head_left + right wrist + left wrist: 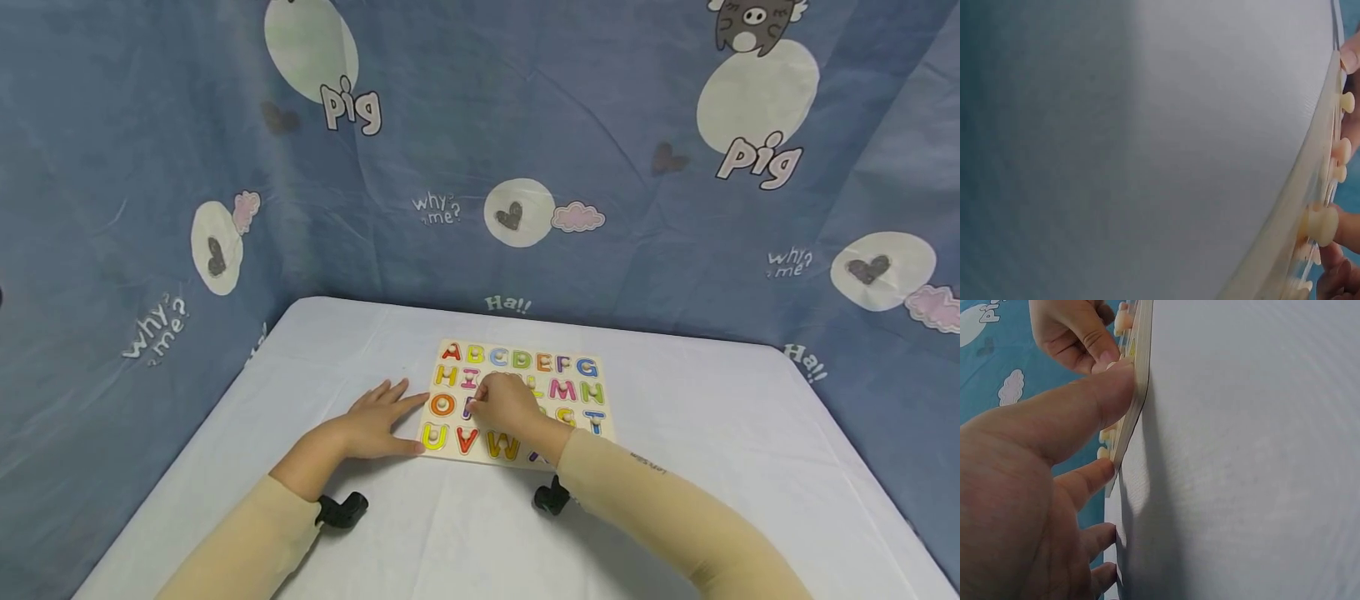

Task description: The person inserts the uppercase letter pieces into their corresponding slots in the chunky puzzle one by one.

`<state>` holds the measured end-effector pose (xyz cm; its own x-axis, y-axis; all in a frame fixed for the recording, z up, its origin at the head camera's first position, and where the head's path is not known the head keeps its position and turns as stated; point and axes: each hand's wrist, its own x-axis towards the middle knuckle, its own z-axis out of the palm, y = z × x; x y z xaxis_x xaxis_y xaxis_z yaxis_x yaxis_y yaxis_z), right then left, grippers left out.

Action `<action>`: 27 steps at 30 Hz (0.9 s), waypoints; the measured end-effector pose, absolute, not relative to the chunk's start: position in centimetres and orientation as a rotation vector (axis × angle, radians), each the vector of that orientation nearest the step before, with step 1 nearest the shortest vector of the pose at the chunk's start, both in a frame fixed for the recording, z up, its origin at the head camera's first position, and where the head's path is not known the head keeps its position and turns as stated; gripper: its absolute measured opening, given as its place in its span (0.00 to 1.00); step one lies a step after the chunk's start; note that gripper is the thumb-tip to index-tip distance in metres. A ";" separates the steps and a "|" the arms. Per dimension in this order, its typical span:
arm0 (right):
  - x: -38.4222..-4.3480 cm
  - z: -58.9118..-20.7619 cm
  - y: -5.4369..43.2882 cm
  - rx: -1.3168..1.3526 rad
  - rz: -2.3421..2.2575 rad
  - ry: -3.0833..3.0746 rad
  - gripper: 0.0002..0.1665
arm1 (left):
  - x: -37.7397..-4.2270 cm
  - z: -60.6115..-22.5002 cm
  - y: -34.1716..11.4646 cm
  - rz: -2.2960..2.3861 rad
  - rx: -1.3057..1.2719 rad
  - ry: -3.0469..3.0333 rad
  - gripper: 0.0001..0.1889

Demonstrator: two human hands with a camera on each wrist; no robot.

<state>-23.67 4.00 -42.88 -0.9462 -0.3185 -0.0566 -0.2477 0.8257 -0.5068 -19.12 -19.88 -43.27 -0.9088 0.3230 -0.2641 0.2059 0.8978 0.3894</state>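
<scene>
A wooden alphabet peg puzzle board [480, 460] lies on the white table, with rows of coloured letters that carry small knobs. My left hand [375, 425] is at its left side with fingers spread. The thumb touches the lower left corner and the index finger reaches the left edge. My right hand [510, 404] reaches over the board and pinches the purple letter P piece [467, 410] in the third row. That hand covers several letters in the middle. In the right wrist view, the board's wooden knobs [1322, 225] stand out along its face.
White cloth covers the table [720, 442] around the board. A blue printed curtain [420, 125] hangs behind and at the sides. Black wrist-camera mounts [343, 510] sit under both forearms, close to the tabletop.
</scene>
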 end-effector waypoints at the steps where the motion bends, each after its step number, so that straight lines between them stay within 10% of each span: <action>1: -23.7 -42.8 4.0 -0.453 -0.758 2.873 0.15 | -19.2 -43.2 -19.9 0.510 0.392 2.740 0.48; 27: -22.8 -38.4 14.5 -0.551 -0.822 2.842 0.08 | -18.2 -43.5 -20.9 0.564 0.380 2.765 0.42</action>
